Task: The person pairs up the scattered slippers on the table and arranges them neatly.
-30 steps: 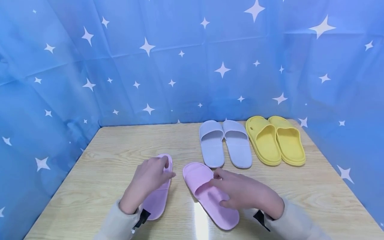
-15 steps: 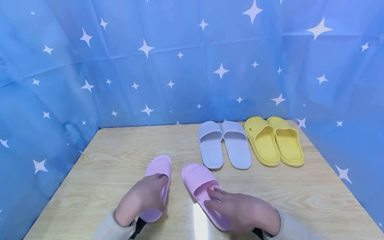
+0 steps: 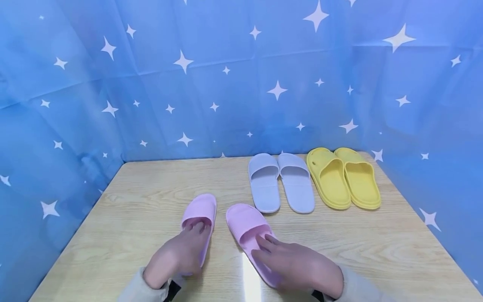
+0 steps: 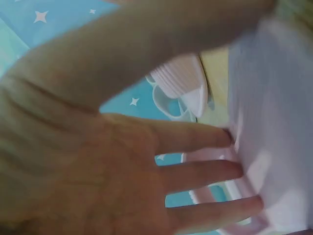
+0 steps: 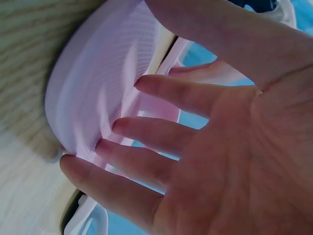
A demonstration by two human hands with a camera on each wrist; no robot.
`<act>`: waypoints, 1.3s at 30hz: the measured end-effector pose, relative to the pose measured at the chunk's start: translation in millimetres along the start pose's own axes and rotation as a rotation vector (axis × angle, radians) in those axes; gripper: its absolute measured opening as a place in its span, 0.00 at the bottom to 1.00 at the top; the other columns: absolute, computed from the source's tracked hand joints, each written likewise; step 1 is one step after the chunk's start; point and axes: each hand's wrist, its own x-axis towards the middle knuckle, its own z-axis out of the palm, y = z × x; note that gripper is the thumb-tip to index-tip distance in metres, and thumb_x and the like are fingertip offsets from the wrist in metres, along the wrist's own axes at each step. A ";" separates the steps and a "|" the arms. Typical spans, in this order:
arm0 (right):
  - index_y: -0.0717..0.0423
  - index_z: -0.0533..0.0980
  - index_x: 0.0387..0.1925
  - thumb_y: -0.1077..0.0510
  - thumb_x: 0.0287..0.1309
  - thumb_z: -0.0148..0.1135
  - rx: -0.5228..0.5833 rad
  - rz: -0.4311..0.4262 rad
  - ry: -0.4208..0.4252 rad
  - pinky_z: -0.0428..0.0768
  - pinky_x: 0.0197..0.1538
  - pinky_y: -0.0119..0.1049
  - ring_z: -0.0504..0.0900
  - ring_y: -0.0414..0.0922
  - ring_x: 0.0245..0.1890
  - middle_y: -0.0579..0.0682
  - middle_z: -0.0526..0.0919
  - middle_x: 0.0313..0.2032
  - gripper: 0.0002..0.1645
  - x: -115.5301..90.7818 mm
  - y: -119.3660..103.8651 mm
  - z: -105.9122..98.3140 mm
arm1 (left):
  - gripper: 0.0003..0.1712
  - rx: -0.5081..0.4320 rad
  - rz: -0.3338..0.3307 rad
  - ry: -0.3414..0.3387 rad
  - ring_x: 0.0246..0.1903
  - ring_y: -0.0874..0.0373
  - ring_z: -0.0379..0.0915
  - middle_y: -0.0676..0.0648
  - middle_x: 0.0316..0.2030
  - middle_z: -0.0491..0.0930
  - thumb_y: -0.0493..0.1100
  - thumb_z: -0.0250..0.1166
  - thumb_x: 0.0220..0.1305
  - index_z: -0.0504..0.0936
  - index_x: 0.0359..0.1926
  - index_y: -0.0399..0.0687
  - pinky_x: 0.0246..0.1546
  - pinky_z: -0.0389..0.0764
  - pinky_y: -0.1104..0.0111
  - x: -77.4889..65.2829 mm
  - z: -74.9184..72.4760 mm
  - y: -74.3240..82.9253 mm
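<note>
Two pink slippers lie toes-away on the table. My left hand (image 3: 181, 251) is over the rear of the left pink slipper (image 3: 200, 205), covering much of its heel. In the left wrist view, its straight, spread fingers reach the pale insole (image 4: 281, 161). The right pink slipper (image 3: 245, 218) slants, toe to the left, and my right hand (image 3: 296, 264) is over its heel half. Extended fingers of that hand touch the textured insole (image 5: 98, 88) in the right wrist view, with the thumb held apart. The toe straps of both slippers show in the head view.
A pair of pale grey slippers (image 3: 264, 191) stands at the back of the wooden table (image 3: 151, 188), just beyond the right pink slipper. Yellow clogs (image 3: 333, 184) sit beside them by the right edge. A blue star-patterned curtain (image 3: 211, 84) borders the table.
My left hand has drawn back from the left slipper's strap to its insole. The right hand has moved a little left and nearer, and the right pink slipper has shifted slightly left.
</note>
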 end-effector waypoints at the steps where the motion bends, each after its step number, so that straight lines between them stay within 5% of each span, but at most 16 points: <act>1: 0.46 0.69 0.55 0.62 0.51 0.71 -0.003 0.000 0.007 0.89 0.45 0.43 0.76 0.61 0.69 0.64 0.74 0.70 0.31 0.5 -1.1 -0.2 | 0.58 -0.002 0.003 0.002 0.60 0.43 0.72 0.39 0.57 0.75 0.36 0.82 0.29 0.68 0.67 0.33 0.65 0.77 0.50 1.8 0.1 -1.9; 8: 0.50 0.68 0.53 0.57 0.52 0.74 -0.038 0.003 0.026 0.74 0.20 0.32 0.78 0.60 0.66 0.65 0.74 0.67 0.29 11.2 -5.6 -0.7 | 0.60 -0.101 -0.062 -0.034 0.75 0.31 0.57 0.30 0.75 0.61 0.42 0.79 0.44 0.59 0.76 0.30 0.72 0.70 0.45 15.1 -1.7 -15.5; 13: 0.52 0.69 0.51 0.57 0.53 0.72 -0.035 0.032 0.018 0.70 0.19 0.33 0.77 0.61 0.67 0.66 0.75 0.67 0.27 23.5 -9.2 -2.9 | 0.58 -0.134 -0.091 -0.039 0.77 0.28 0.50 0.27 0.78 0.54 0.44 0.78 0.49 0.59 0.76 0.29 0.74 0.63 0.41 22.0 -3.1 -21.3; 19: 0.53 0.70 0.47 0.57 0.53 0.69 -0.016 0.069 0.001 0.67 0.18 0.33 0.78 0.61 0.65 0.67 0.75 0.66 0.22 39.2 -14.4 -2.8 | 0.52 -0.098 -0.089 0.015 0.76 0.29 0.55 0.29 0.76 0.59 0.45 0.74 0.52 0.63 0.75 0.31 0.65 0.73 0.36 28.8 1.7 -26.0; 27: 0.53 0.75 0.54 0.49 0.50 0.72 -0.107 0.125 0.047 0.80 0.25 0.40 0.83 0.55 0.57 0.61 0.79 0.61 0.30 67.7 -12.6 -2.9 | 0.44 -0.116 -0.130 0.072 0.76 0.29 0.55 0.35 0.79 0.57 0.48 0.67 0.65 0.63 0.78 0.42 0.64 0.67 0.29 36.1 7.1 -35.9; 33: 0.56 0.70 0.71 0.46 0.56 0.70 -0.113 0.219 -0.042 0.87 0.52 0.49 0.77 0.61 0.67 0.65 0.72 0.70 0.43 90.3 -11.7 -8.6 | 0.43 -0.119 -0.129 0.088 0.76 0.31 0.57 0.35 0.78 0.58 0.51 0.69 0.66 0.65 0.77 0.44 0.65 0.67 0.30 39.9 6.3 -38.6; 39: 0.54 0.68 0.73 0.42 0.57 0.70 -0.068 0.271 -0.090 0.84 0.58 0.54 0.73 0.59 0.71 0.63 0.69 0.73 0.46 107.9 -4.0 -9.7 | 0.44 -0.070 -0.135 0.086 0.73 0.29 0.60 0.33 0.77 0.61 0.52 0.71 0.65 0.66 0.76 0.42 0.64 0.71 0.32 54.1 2.1 -40.9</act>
